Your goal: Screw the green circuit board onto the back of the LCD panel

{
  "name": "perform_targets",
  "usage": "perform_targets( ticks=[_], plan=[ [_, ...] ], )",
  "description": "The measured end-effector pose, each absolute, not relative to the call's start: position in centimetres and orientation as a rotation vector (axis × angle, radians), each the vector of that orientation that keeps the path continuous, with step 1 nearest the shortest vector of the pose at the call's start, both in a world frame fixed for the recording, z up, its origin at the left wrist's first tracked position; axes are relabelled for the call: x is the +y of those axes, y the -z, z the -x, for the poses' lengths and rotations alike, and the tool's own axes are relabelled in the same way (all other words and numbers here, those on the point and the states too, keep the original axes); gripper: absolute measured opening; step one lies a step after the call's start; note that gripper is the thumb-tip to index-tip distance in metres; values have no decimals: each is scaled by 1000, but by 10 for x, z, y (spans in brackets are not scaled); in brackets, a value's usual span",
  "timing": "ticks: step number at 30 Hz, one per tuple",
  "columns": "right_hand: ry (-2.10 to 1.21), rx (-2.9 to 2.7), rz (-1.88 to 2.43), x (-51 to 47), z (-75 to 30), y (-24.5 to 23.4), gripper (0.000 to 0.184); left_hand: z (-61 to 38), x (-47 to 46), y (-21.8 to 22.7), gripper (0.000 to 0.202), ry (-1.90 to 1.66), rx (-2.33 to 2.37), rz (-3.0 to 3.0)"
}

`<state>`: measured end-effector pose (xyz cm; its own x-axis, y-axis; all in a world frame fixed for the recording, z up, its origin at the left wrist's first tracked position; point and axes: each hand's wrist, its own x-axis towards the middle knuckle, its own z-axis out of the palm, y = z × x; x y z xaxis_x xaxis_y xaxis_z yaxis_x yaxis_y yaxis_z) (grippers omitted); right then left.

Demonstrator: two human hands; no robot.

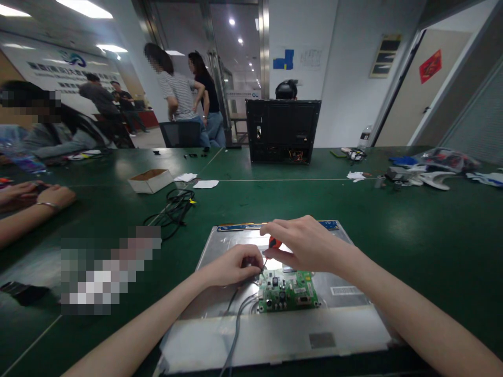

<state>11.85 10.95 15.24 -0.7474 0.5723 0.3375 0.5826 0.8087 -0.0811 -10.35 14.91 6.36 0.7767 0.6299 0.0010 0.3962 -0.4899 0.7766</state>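
Observation:
My right hand (304, 241) is closed on a screwdriver (274, 242) with a red and black handle. Its thin shaft slants down to the upper left corner of a green circuit board (291, 290). Beside that corner, my left hand (231, 264) has thumb and fingers pinched together close to the screwdriver tip; whatever lies between them is too small to make out. The board sits on the back of a flat silver display panel (351, 303), lying on the table. Grey cables (238, 327) run from the board's left side over the panel's near edge. A blue strip board (328, 225) lines the far edge.
Black cables (173, 209) and an open white box (151, 181) lie on the green table to the left. Another person's hands (57, 196) rest at far left. A black monitor housing (283, 131) stands opposite. Plastic bags and parts (436, 167) sit at far right.

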Motion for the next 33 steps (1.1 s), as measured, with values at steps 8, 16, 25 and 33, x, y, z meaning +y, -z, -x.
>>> perform_targets(
  ticks=[8, 16, 25, 33],
  plan=[
    [-44, -2674, 860, 105, -119, -158, 27, 103, 149, -65, 7, -366, 764, -2146],
    [-15, -2680, 882, 105, -119, -156, 28, 101, 148, -69, 6, -352, 773, -2131],
    [-1, -2658, 887, 108, -118, -155, 25, 104, 151, -59, 10, -374, 773, -2155],
    [-37, -2686, 867, 105, -119, -157, 28, 102, 150, -64, 8, -371, 773, -2179]
  ],
)
